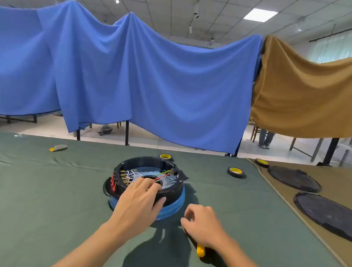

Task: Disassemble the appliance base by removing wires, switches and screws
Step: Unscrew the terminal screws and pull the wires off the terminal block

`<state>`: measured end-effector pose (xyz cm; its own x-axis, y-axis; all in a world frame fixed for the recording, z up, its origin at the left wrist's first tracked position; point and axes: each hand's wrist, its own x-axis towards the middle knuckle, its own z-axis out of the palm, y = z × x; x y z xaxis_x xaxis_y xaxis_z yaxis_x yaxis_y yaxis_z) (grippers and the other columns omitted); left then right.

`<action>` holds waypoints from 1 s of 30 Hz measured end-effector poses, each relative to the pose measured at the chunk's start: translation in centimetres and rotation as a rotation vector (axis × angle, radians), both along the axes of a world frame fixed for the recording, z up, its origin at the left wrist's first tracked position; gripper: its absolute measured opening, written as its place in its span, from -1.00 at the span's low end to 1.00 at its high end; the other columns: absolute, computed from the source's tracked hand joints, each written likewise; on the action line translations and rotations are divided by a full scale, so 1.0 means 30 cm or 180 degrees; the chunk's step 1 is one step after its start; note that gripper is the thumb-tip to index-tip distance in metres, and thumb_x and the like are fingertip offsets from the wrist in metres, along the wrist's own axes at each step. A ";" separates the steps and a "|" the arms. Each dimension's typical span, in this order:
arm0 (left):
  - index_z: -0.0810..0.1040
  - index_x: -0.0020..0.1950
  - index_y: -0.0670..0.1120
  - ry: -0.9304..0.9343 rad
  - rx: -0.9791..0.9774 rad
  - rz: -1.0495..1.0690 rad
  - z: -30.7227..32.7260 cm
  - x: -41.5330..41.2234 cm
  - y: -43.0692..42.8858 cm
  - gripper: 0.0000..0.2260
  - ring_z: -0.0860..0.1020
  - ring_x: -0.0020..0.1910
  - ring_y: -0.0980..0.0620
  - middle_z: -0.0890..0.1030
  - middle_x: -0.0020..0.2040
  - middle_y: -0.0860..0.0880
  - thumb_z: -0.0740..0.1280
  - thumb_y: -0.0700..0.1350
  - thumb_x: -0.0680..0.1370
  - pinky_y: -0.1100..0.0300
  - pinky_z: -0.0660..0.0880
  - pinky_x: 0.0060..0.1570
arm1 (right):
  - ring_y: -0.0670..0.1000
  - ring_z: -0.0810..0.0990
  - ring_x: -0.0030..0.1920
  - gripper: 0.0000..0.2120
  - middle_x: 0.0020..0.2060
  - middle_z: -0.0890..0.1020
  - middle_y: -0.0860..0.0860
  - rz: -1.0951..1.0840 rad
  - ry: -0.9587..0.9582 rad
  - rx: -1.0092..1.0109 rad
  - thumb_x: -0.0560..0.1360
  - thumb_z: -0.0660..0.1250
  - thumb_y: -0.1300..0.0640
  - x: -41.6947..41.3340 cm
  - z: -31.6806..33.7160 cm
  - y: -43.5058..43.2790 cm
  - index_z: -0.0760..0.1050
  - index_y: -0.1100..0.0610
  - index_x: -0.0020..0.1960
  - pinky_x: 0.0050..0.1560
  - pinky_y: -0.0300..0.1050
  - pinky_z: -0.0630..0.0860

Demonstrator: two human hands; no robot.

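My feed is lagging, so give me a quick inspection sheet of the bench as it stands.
Surface: green cloth over the table, a tan cloth on the right part.
Job's things: round black appliance base, open side up, on a blue ring.
Clutter: three tape rolls; two dark round covers; small grey-yellow item far left.
Hands: left hand rests on the base rim, fingers inside; right hand on a yellow-handled tool lying on the cloth.
Cables: white, red and green-yellow wires attached inside the base.
Surroundings: blue and tan drapes behind the table.
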<state>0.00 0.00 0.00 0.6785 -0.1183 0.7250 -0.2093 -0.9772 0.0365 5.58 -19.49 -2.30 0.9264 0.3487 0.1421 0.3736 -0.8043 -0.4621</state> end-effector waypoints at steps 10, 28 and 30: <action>0.60 0.14 -0.15 -0.0139 0.0234 0.0131 -0.093 0.064 0.001 -0.58 0.57 -0.01 -0.10 0.62 -0.07 -0.02 0.18 0.14 0.56 0.04 0.33 0.04 | 0.06 0.55 -0.20 -0.88 -0.35 0.59 -0.04 -0.0336 -0.0368 0.0680 0.48 0.30 0.11 0.095 -0.026 0.009 0.54 0.07 -0.21 -0.13 -0.06 0.51; 0.61 0.09 -0.11 -0.0572 0.0044 -0.0062 -0.136 0.119 0.022 -0.74 0.55 -0.11 -0.06 0.61 -0.15 0.00 0.34 0.04 0.54 0.05 0.39 -0.05 | 0.04 0.50 -0.15 -0.67 -0.42 0.43 -0.14 -0.0353 -0.0635 -0.0234 0.47 0.10 -0.34 0.081 -0.062 0.026 0.39 -0.09 -0.12 -0.07 -0.02 0.28; 0.62 0.09 -0.11 -0.0582 0.0005 -0.0104 -0.135 0.115 0.024 -0.74 0.56 -0.11 -0.06 0.61 -0.14 0.00 0.36 0.03 0.53 0.06 0.40 -0.04 | 0.05 0.51 -0.14 -0.66 -0.37 0.49 -0.13 -0.0496 -0.0574 -0.0257 0.49 0.13 -0.36 0.078 -0.053 0.031 0.35 -0.09 -0.12 -0.04 -0.02 0.28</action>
<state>3.44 0.73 -4.05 0.5312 -0.1393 0.8357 -0.2440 -0.9698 -0.0065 7.91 -18.55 -3.89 0.9321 0.2205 0.2873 0.3126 -0.8903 -0.3311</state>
